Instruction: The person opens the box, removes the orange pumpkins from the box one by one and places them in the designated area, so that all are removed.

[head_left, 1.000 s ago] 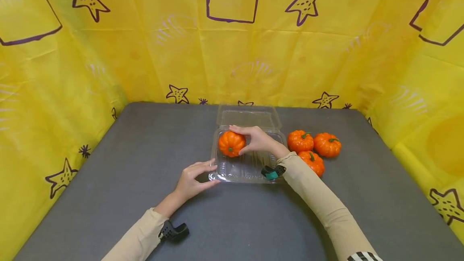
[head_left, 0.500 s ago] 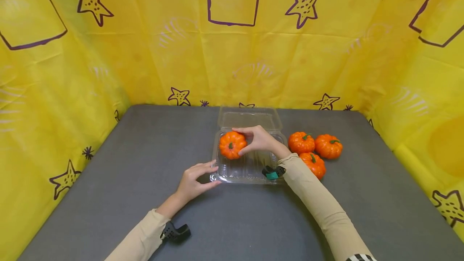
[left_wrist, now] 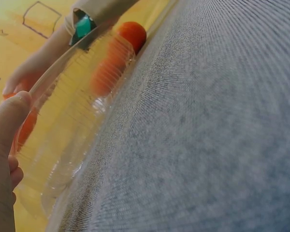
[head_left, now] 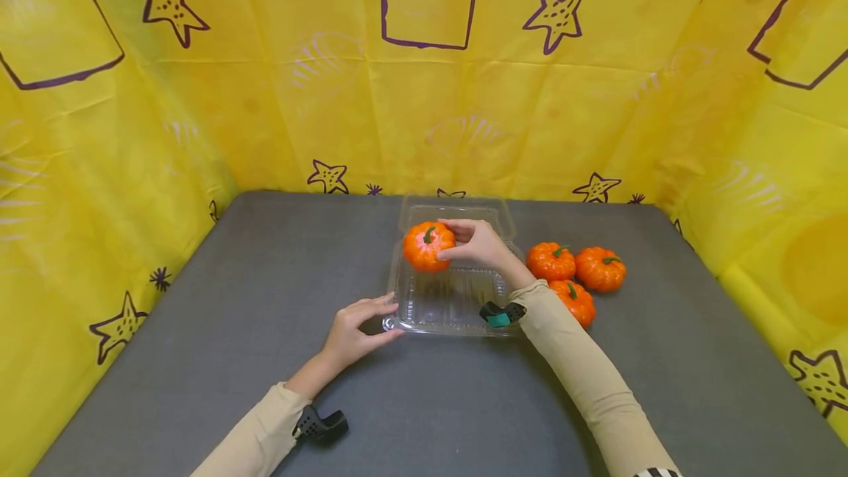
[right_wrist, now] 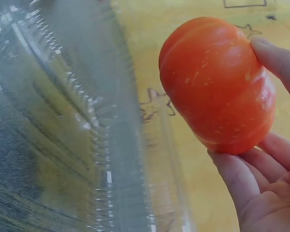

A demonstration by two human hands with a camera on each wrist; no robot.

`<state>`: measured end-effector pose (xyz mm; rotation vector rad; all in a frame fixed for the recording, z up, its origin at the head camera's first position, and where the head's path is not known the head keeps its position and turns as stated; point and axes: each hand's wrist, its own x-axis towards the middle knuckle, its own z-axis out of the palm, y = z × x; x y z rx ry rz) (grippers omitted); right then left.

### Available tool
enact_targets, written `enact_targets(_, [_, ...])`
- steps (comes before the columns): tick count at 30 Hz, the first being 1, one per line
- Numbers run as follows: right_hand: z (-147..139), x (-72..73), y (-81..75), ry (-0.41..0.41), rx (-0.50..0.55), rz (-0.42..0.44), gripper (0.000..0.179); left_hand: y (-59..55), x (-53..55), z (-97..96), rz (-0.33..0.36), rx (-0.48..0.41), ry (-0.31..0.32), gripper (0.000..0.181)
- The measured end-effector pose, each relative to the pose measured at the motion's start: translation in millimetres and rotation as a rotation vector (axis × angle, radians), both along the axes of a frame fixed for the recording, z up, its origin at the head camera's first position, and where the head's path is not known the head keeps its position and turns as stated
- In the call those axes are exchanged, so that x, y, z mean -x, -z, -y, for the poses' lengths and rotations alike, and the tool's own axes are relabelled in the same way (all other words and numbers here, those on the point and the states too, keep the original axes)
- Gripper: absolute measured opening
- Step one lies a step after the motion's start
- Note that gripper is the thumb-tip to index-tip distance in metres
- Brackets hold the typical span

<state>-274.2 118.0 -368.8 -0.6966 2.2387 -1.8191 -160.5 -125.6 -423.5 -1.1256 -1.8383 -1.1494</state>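
My right hand (head_left: 478, 245) grips a small orange pumpkin (head_left: 427, 249) between thumb and fingers, raised above the clear plastic clamshell container (head_left: 457, 321). Its green stem points up in the head view; the right wrist view shows the pumpkin's (right_wrist: 217, 87) smooth orange side, apart from the container. My left hand (head_left: 351, 328) holds the container's front left corner. Seen from the left wrist, that thumb (left_wrist: 14, 113) lies on the rim and the fingertips curl beside the wall. Behind the base, the container's lid (head_left: 473, 210) lies folded back.
Three more orange pumpkins sit right of the container: one behind (head_left: 551, 262), one farther right (head_left: 600, 269), and one in front (head_left: 575, 302), partly hidden by my right sleeve. Yellow patterned cloth (head_left: 424, 109) walls off the dark grey table (head_left: 298, 249) at the back and sides.
My right hand has lifted the pumpkin up and away from the container's base. The pumpkin has turned, its stem swinging from facing me to upward. My left hand stays at the corner.
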Motion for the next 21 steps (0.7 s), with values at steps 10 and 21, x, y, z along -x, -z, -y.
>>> enact_targets(10, [-10.2,-2.6,-7.2,0.04,0.009,0.004,0.059,1.6,0.4,0.1,0.025,-0.008,-0.003,0.035])
enact_targets(21, [-16.7,-27.1,-21.9,0.011,-0.015,-0.038,0.058,3.3,1.6,0.5,0.04,-0.019,0.018,0.037])
